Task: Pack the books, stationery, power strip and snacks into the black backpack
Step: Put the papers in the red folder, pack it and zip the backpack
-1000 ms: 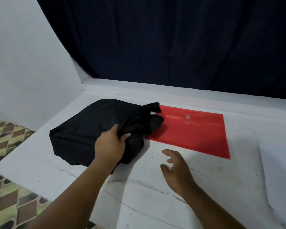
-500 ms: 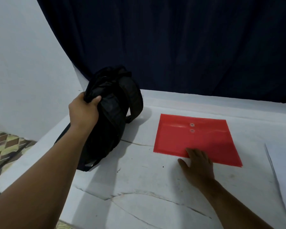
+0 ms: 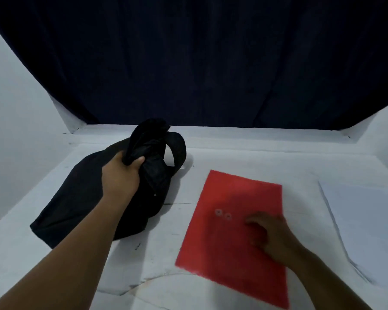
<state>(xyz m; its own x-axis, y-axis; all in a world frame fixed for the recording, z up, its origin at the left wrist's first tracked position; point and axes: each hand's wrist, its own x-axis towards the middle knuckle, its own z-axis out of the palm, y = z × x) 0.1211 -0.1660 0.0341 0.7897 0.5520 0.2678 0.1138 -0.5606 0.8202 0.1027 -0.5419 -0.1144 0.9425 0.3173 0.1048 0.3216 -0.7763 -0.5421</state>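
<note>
The black backpack [image 3: 81, 198] lies slumped on the left of the white table [image 3: 244, 157], its straps looping up at the far end. My left hand [image 3: 121, 175] grips a bunch of its fabric near the top. A red plastic document envelope [image 3: 229, 253] with two round string-tie buttons lies to the right, turned so its long side runs away from me. My right hand [image 3: 271, 233] rests on the envelope's right half, fingers bent against its surface. No books, power strip or snacks are in view.
A white sheet of paper [image 3: 365, 224] lies at the table's right edge. A dark curtain [image 3: 188, 63] hangs behind the table, with white walls on both sides. Cracks run across the tabletop near me.
The backpack came down from upright to slumped on the table, still in my left hand. My right hand slid onto the red envelope, which rotated and moved nearer to me.
</note>
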